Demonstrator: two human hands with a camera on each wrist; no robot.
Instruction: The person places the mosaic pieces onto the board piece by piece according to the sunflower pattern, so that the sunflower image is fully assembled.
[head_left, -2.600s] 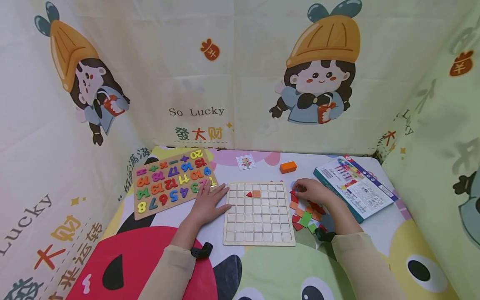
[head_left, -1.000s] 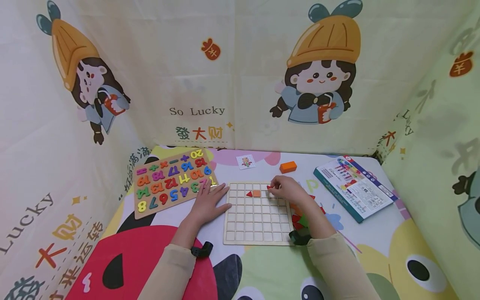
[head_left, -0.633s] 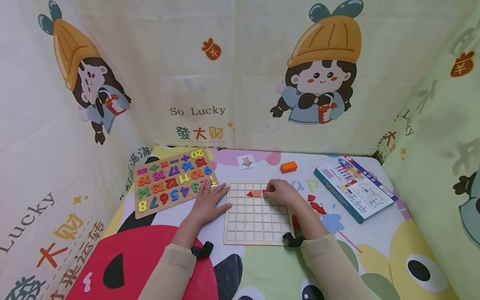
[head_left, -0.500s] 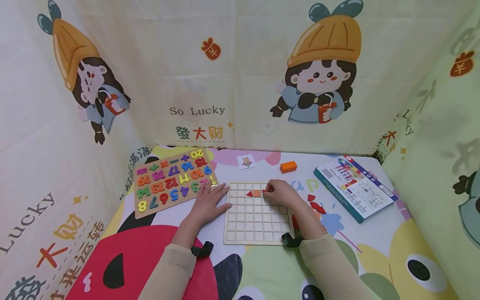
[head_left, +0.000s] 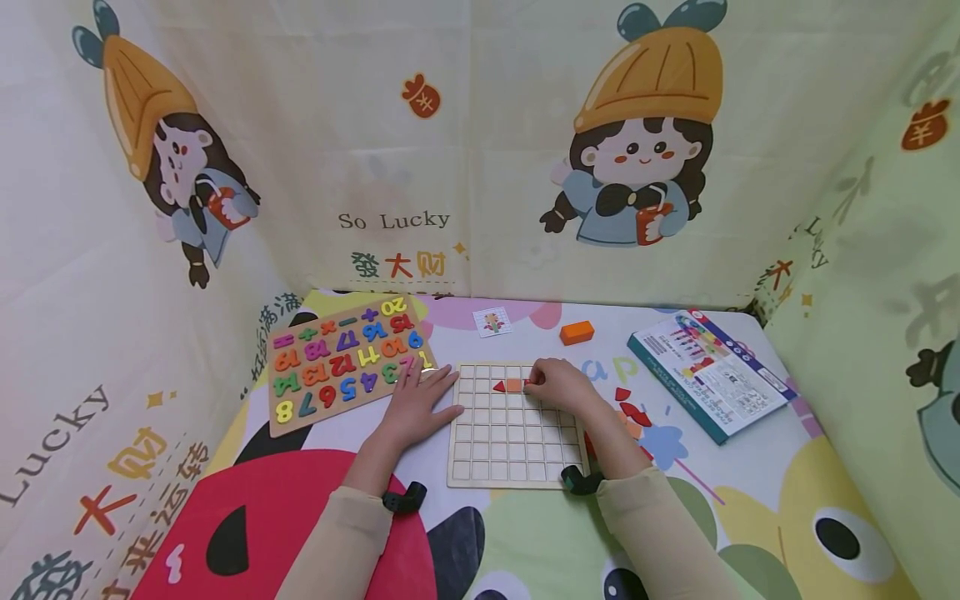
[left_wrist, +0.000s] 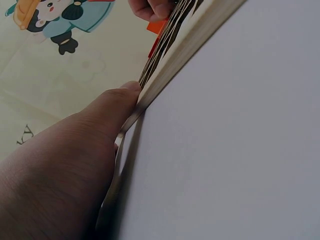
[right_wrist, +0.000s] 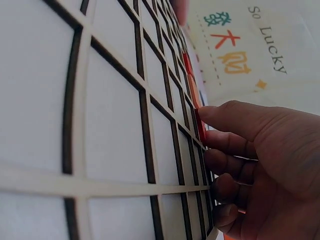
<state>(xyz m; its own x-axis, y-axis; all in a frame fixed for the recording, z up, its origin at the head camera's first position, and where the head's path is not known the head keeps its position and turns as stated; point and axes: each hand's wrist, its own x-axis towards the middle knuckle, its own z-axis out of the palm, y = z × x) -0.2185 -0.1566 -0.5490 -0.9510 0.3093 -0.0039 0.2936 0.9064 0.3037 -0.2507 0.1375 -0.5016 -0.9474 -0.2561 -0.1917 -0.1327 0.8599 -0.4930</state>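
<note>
A wooden grid board (head_left: 517,475) lies in front of me. In one of its upper rows sit a red triangle tile (head_left: 498,387) and, just right of it, an orange square tile (head_left: 513,386). My right hand (head_left: 566,387) pinches another red tile (right_wrist: 201,127) between thumb and forefinger, at the cell beside the orange square. Most of that tile is hidden by the fingertips in the head view. My left hand (head_left: 418,410) lies with fingers spread at the board's left side, its thumb (left_wrist: 115,102) on the board's edge.
Loose red and orange tiles (head_left: 634,415) lie right of the board, partly behind my right forearm. A number puzzle board (head_left: 300,414) is at the left. Farther back are a pattern card (head_left: 492,322), an orange block (head_left: 577,333) and a flat box (head_left: 708,375).
My right hand picked a red tile from the loose pile, carried it left over the board and brought it down beside the orange square. The left hand stayed put.
</note>
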